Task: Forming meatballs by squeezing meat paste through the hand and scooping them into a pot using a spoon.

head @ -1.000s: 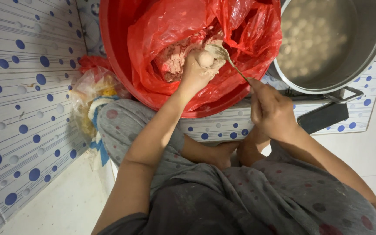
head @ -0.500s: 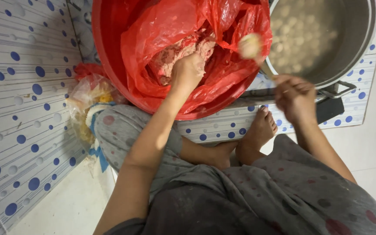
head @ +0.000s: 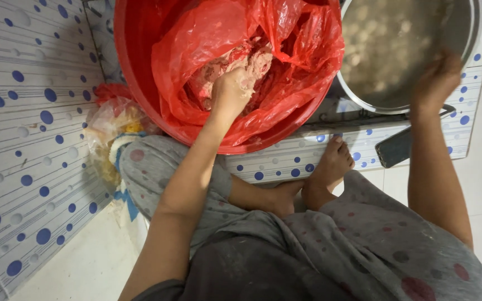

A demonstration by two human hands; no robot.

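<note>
From the head camera, looking straight down, the person sits on the floor with legs folded, one bare foot (head: 330,167) resting at the near edge of a white mat with blue dots (head: 23,139).

The left hand (head: 231,89) is sunk into a pinkish minced mixture (head: 241,67) that lies in a red plastic bag (head: 285,61) lining a large red basin (head: 140,67). The fingers are curled down into the mass, closed around a lump of it, so only the knuckles and the back of the hand show. The basin sits on the mat at the far centre of the scene, just beyond the person's knees.

The right hand (head: 436,78) is over at the far right, at the near rim of a big metal pot (head: 397,50) that stands just beside the basin, their edges almost touching. The pot holds cloudy liquid with many pale round balls in it. The hand is blurred and seen from the back; I cannot tell whether it is open or clasping something.

A dark phone (head: 394,147) lies on the mat near the pot, between it and the foot. To the left of the basin, against the person's knee, sits a crumpled clear plastic bag (head: 110,128) with something yellowish inside.
</note>
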